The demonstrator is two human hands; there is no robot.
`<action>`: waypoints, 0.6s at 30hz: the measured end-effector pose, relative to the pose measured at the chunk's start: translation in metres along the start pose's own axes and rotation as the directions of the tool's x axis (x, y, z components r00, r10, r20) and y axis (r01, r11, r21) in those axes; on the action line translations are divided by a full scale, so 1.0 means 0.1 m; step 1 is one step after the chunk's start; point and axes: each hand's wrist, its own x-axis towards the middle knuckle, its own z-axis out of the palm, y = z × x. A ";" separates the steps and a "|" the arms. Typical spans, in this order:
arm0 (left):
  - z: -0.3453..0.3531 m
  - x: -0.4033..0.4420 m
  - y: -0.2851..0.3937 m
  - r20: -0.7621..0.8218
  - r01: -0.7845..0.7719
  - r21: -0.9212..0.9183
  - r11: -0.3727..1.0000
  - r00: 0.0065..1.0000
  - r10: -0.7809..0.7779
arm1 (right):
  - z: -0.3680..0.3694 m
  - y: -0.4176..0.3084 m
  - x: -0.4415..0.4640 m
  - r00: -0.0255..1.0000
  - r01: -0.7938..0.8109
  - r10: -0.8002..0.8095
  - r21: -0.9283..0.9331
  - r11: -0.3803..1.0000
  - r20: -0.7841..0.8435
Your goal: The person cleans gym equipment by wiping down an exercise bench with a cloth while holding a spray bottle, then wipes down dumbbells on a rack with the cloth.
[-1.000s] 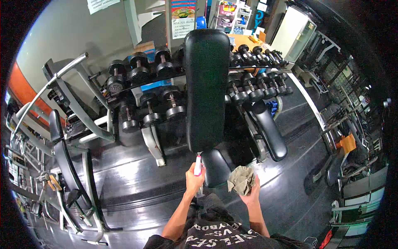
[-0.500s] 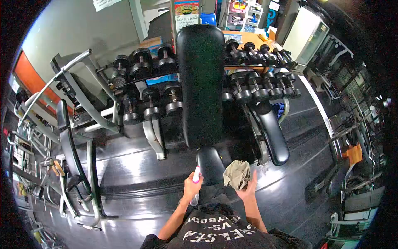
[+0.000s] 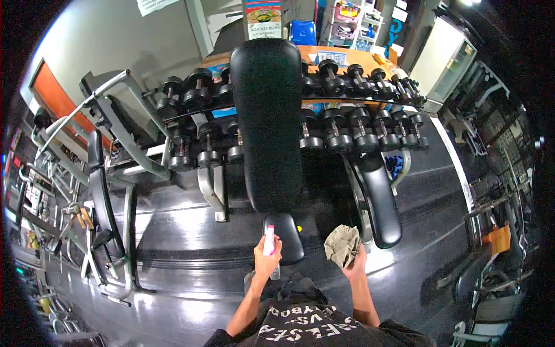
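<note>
In my left hand (image 3: 267,261) is a spray bottle (image 3: 269,240) with a white and pink head; my fingers wrap round its neck and its clear body hangs below. My right hand (image 3: 355,263) grips a crumpled khaki cloth (image 3: 342,245), held out to the right of the bench. Between and beyond my hands stands a black padded bench, its tall backrest (image 3: 269,127) raised in front of me. The small seat pad (image 3: 284,236) lies just past the bottle. Neither hand touches the padding.
A two-tier rack of dumbbells (image 3: 361,130) runs behind the bench. To the right stands another black bench (image 3: 378,202); to the left is a machine with a narrow pad (image 3: 107,196). A white fridge (image 3: 445,63) is at the back right.
My right hand has shifted slightly right with the cloth, its fingers now closer around it. The bottle has risen a little in my left hand. The view has turned slightly.
</note>
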 end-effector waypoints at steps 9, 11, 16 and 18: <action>-0.10 0.27 0.22 -0.002 -0.046 -0.107 0.993 0.999 0.046 | 0.18 0.33 0.48 0.999 -0.033 0.035 0.170 0.985 -0.009; -0.19 0.43 0.21 0.024 -0.023 -0.129 0.991 0.999 0.027 | 0.30 0.48 0.59 0.999 -0.035 0.034 0.170 0.985 0.007; -0.32 0.98 0.27 0.154 -0.007 -0.176 0.984 0.987 0.035 | 0.95 0.63 0.80 0.980 -0.171 0.180 0.099 0.980 -0.088; -0.38 1.18 0.31 0.240 -0.011 -0.117 0.993 0.970 0.039 | 1.26 0.69 0.96 0.992 0.050 -0.026 -0.192 0.980 0.124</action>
